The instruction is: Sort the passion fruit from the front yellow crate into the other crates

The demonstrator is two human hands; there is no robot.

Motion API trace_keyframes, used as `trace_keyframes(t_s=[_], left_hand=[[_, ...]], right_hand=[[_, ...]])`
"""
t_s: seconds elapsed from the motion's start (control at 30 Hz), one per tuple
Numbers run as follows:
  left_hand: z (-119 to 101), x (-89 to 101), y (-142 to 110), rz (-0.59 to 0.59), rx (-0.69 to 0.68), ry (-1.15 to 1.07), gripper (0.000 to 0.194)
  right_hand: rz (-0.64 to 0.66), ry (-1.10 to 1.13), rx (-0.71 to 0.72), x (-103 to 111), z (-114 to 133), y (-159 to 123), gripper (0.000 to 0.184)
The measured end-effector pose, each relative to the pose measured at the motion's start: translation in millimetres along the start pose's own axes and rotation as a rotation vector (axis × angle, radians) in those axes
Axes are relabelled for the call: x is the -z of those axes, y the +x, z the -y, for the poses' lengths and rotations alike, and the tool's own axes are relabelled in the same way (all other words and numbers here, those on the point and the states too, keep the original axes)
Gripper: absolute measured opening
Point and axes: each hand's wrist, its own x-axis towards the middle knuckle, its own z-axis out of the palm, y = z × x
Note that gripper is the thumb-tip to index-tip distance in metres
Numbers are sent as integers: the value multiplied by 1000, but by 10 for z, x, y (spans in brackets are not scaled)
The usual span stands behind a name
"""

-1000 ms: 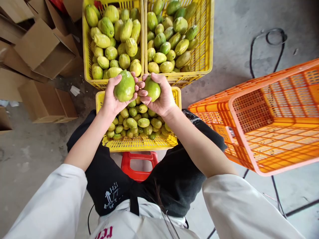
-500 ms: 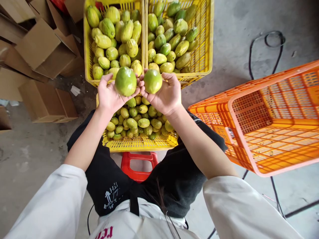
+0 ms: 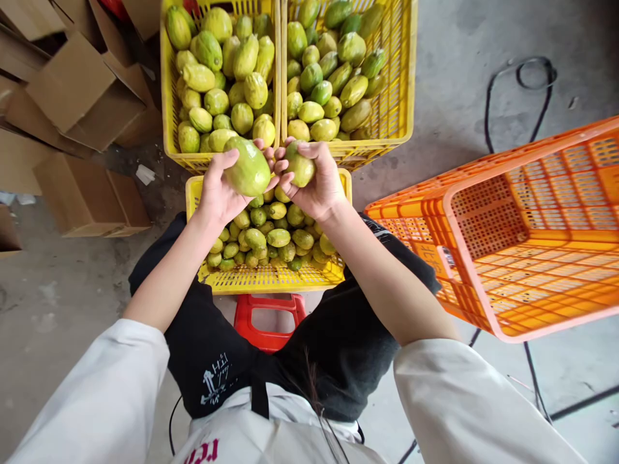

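My left hand [image 3: 220, 187] is wrapped round a large green papaya [image 3: 247, 169], thumb over its upper left side. In my right hand [image 3: 319, 183] is a smaller papaya [image 3: 300, 166], gripped with the thumb across its top. Both hands are close together, fingertips nearly meeting, above the near yellow crate [image 3: 271, 281]. That crate holds many small yellow-green papayas [image 3: 279, 238]. Just beyond my hands stand two more yellow crates, the left one [image 3: 169, 129] with bigger fruit and the right one [image 3: 405, 96] with fruit of mixed green and yellow.
An orange crate [image 3: 454, 258] lies on its side at the right, near a black cable [image 3: 488, 106] on the floor. Cardboard boxes [image 3: 72, 84] are heaped at the upper left. A red stool [image 3: 251, 328] stands between my legs, behind the near crate.
Both papayas have been turned in my hands: the left one now lies tilted lengthwise, and the right one shows another side. My fingers have closed further round them.
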Motion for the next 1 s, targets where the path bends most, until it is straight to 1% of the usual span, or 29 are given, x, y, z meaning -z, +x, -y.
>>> trace_keyframes(t_s=[0.1,0.23,0.3,0.4,0.5,0.57,0.63,0.7,0.77,0.8,0.87,1.0], left_hand=[[14,28,44,-15,-3,-12,22],[27,90,152,-99,31,-16,24],[30,132,194,-136,49,9,27],[28,166,213,-156,50,55,31],[14,119,180,-163,48,42,31],[-9,56,136,-157,44,37,30],[-52,0,85,-122,18,59,33],[-115,-28,39,-53,-5,82,44],[-187,-31,7,-9,2,89,53],[-221,-29,-4,-11,9,90,54],[-273,-34,-20,-43,15,93,49],[-271,-98,-57,-57,26,87,43]], right_hand=[[-7,-49,44,35,-35,46,22],[81,-71,99,8,-125,47,30],[125,-49,110,-9,-181,37,30],[176,-34,125,-20,-245,25,30],[194,-91,168,-19,-261,21,27],[185,-135,183,-25,-230,12,26],[144,-159,160,-48,-156,-12,21],[98,-162,117,-89,-51,-54,12],[93,-139,76,-136,59,-104,15],[108,-119,62,-156,105,-126,16],[148,-77,56,-182,161,-159,16],[191,-29,72,-159,119,-153,13]])
